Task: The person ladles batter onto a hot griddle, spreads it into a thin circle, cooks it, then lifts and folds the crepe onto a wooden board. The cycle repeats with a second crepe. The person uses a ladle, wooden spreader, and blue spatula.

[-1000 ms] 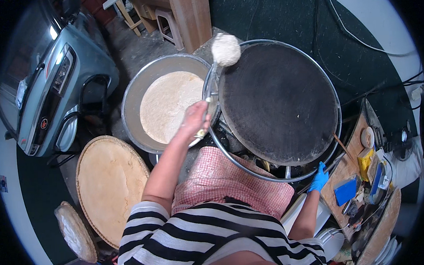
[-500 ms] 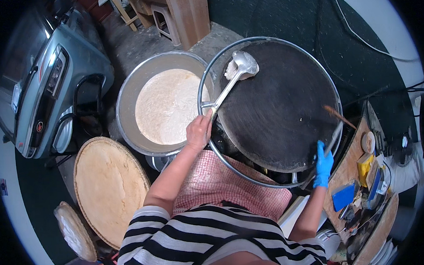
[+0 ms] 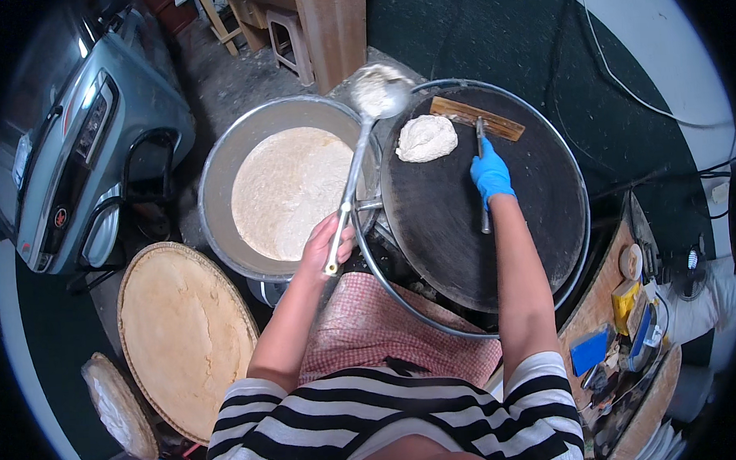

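My left hand (image 3: 326,243) is closed around the handle of a metal ladle (image 3: 357,162). The ladle's bowl, coated with pale batter, is up by the far left rim of a round black griddle (image 3: 466,243). A lump of thick batter (image 3: 426,139) lies on the griddle's far left part. In a blue glove, my right hand (image 3: 492,173) grips the metal handle of a wooden batter spreader (image 3: 477,117). The spreader's blade is just right of the lump; I cannot tell whether it touches the griddle. Left of the griddle stands a big metal pot (image 3: 220,223) of batter (image 3: 290,192).
A metal ring (image 3: 582,222) surrounds the griddle. Stacked round flatbreads (image 3: 181,334) sit at the lower left, near a grey-blue vehicle (image 3: 129,108). A wooden board (image 3: 586,328) with a blue box (image 3: 589,352) and small items is at the right. A checked red cloth (image 3: 379,319) hangs before me.
The ladle has lifted off the griddle and moved left, leaving the batter lump behind. My right hand has brought the spreader from the griddle's right edge to beside the lump.
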